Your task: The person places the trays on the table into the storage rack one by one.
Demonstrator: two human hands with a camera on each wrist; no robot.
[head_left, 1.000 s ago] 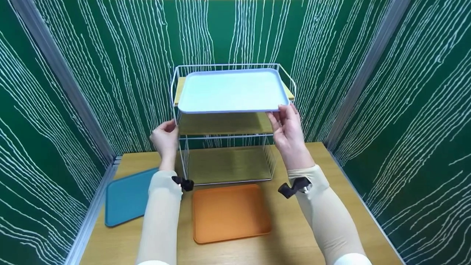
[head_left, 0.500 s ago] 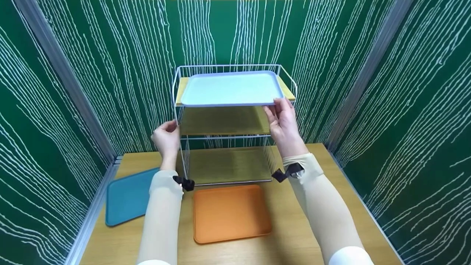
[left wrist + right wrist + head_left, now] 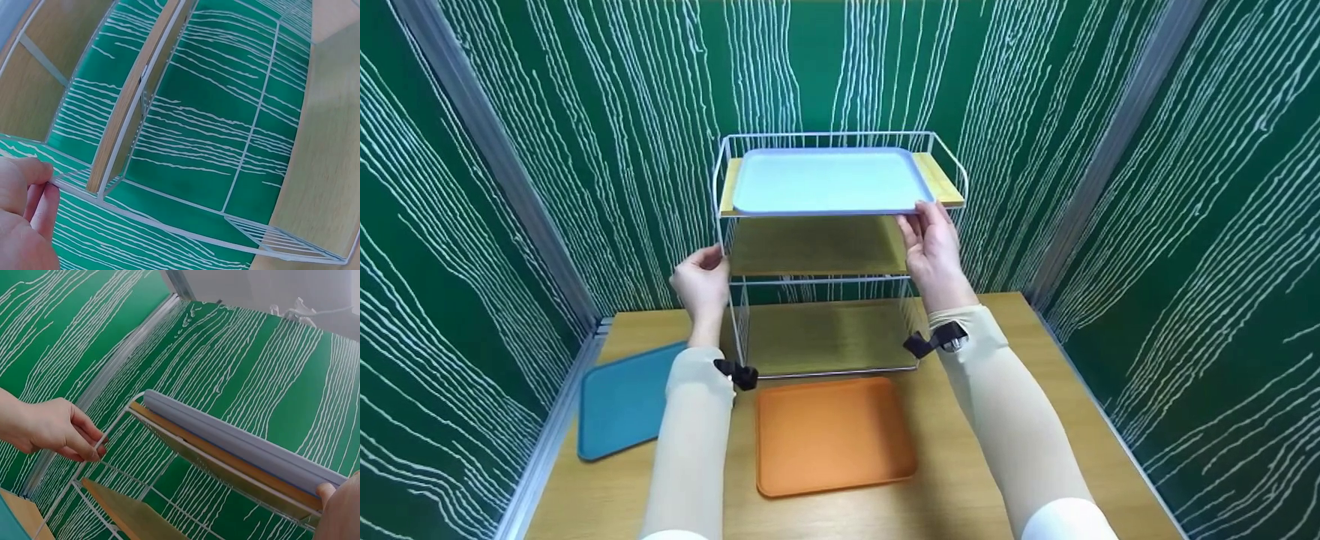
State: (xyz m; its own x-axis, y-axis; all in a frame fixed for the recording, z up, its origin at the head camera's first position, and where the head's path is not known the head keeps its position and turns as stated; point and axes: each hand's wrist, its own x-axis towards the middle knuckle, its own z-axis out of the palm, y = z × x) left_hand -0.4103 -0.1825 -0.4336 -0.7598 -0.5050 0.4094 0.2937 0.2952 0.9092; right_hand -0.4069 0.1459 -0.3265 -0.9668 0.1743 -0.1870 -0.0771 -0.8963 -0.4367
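we have the pale tray [image 3: 832,180] seemingly down on the top shelf [image 3: 937,180], our right hand [image 3: 931,244] pinching its near right corner, our left hand [image 3: 701,281] pinching the rack [image 3: 817,247], with the orange tray [image 3: 834,435] and blue tray [image 3: 622,405] lying unshelved on the table [image 3: 967,450].

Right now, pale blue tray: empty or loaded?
Empty: head view shows the pale blue tray bare from rim to rim, with nothing lying on it.

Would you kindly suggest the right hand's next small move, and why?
Probably the right hand should release the pale blue tray it pinches: this appears to lie on the top shelf, front edges roughly lined up, while the left hand grips the rack.
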